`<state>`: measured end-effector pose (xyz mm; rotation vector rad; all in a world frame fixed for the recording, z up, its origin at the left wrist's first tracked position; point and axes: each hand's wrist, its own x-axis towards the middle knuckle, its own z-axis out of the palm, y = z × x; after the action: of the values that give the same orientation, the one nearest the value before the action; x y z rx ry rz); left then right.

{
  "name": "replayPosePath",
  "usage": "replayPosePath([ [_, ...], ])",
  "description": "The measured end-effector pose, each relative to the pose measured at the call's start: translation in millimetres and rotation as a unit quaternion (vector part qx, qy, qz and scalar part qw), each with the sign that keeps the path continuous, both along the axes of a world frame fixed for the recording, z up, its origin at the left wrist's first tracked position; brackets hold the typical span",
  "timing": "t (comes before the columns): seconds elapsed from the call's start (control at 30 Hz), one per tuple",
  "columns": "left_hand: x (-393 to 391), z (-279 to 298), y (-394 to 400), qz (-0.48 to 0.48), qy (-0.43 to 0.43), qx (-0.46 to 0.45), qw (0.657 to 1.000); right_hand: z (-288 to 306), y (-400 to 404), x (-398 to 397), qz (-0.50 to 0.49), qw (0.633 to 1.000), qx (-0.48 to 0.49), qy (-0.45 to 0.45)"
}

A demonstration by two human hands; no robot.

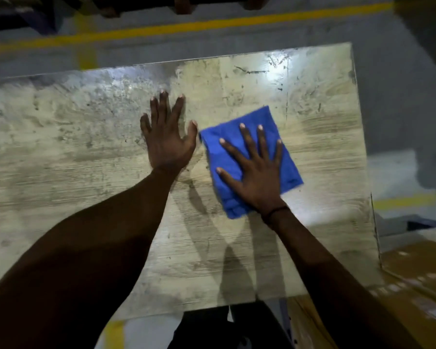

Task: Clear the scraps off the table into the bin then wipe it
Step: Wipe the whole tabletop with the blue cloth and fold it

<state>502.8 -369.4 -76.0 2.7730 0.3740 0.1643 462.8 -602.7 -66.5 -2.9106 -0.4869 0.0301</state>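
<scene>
The right hand (256, 170) lies flat on a folded blue cloth (249, 159), fingers straight and spread, pressing the cloth onto the table (86, 159) rather than gripping it. The cloth sits directly under that hand, toward the table's right edge and roughly midway between its near and far edges. It is a rough rectangle turned at a slant, its long axis running from the near-left up toward the far-right, much in line with the forearm behind it.

The left hand (168, 137) is also flat and open, palm down on the bare table just beside the cloth's left edge, holding nothing; it appears to brace the body while the other wipes. The right hand is plainly the one on the cloth, so the coming stroke most likely belongs to it, with unwiped, mottled surface stretching away to the left and toward the far edge.

Counted: one cloth, two hands, one table. No scraps can be made out on the tabletop, and no bin can be identified with confidence, so the clearing step seems done and wiping is under way.
</scene>
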Motion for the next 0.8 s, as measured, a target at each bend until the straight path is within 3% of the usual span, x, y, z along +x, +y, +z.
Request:
replayPosePath([
  [0.13, -1.7, 3.6, -1.8, -0.001, 0.013, 0.000, 1.000, 0.0, -62.3, -1.1, -0.083, 0.996, -0.033, 0.000],
  [0.3, -0.7, 1.7, -0.8, -0.003, 0.023, -0.003, 1.000, -4.1, -28.6, 53.6, -0.159, 0.987, -0.008, 0.004],
  [0.4, -0.6, 1.9, -0.9, -0.006, 0.017, -0.005, 1.000, -6.3, 0.7, 17.7, -0.101, 0.995, -0.004, -0.006],
  [0.53, -2.1, 5.4, -1.2, -0.009, 0.025, -0.001, 1.000, -0.1, -6.9, -91.5, -0.012, 1.000, 0.006, 0.016],
  [0.63, -4.1, 7.0, -3.3, -0.016, 0.025, -0.003, 1.000, -1.1, -53.6, -135.0, -0.060, 0.998, -0.003, 0.002],
  [0.8, -5.0, 7.6, -2.5, -0.021, 0.023, -0.004, 1.000, -6.4, -81.4, -85.6, -0.179, 0.984, -0.017, 0.002],
])
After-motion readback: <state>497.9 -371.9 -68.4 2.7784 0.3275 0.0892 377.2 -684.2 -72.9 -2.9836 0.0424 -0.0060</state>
